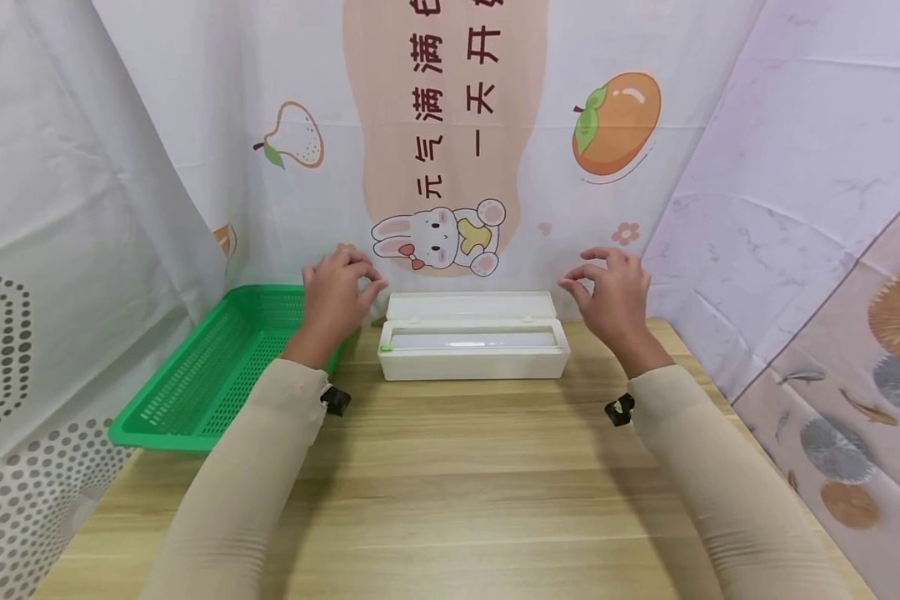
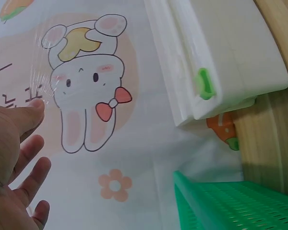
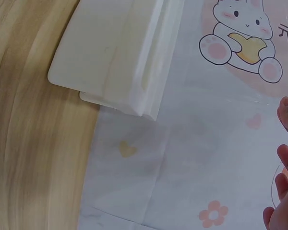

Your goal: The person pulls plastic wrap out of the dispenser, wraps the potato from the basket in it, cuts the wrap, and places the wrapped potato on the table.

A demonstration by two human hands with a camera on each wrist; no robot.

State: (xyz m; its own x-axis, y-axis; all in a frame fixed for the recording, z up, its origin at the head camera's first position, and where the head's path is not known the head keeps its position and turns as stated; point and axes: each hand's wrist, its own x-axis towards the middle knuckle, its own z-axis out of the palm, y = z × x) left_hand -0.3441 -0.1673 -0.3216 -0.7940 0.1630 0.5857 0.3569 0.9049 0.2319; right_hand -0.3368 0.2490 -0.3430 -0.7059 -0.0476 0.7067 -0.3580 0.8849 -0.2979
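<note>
A white cling film dispenser box [image 1: 472,367] lies on the table near the back, its lid [image 1: 471,307] raised behind it. A roll shows through the opening, and a small green slide cutter [image 2: 205,84] is at the left end. My left hand [image 1: 337,292] is above the box's left end, thumb and fingers pinching clear cling film [image 2: 41,81], which wrinkles at the thumb. Above the right end, my right hand [image 1: 617,293] pinches the film's other side with thumb and fingertips. The film is see-through and hardly visible between the hands.
A green plastic basket [image 1: 167,442] with perforated walls stands left of the box, partly behind the left forearm. Right behind the box hangs a printed cloth [image 1: 450,283]. More cloth hangs at both sides of the wooden table [image 1: 457,500].
</note>
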